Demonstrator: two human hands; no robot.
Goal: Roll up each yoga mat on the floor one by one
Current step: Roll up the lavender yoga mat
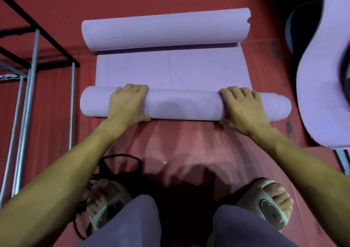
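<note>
Though no brand, label or readable writing shows anywhere in the head view, each slipper [111, 208] carries a dark cloud-shaped patch outlined in white on its pale strap.

Lying on the red floor [181, 148] straight ahead of the person, the yoga mat [174, 70] is pale lilac and partly rolled from both ends. Its near roll [183, 104] lies crosswise under both hands, with the right end telescoped out a little past the outer layers. Its far roll [166, 29] is thicker, has a small notch torn at its right end and a few tiny nicks near its left end. Between the 2 rolls a flat stretch of mat lies on the floor, faintly creased.

The left hand [128, 104] has its grip clamped over the near roll, fingers curled over the top and thumb at the near side. The right hand [242, 108] clamps the roll the same way, nearer its right end.

At the left stands a frame of grey metal tubes [28, 87] with black bars above. At the right edge a second lilac mat [322, 76] curves upward, its dark underside showing. A black cord [121, 157] loops on the floor by the left foot.
</note>
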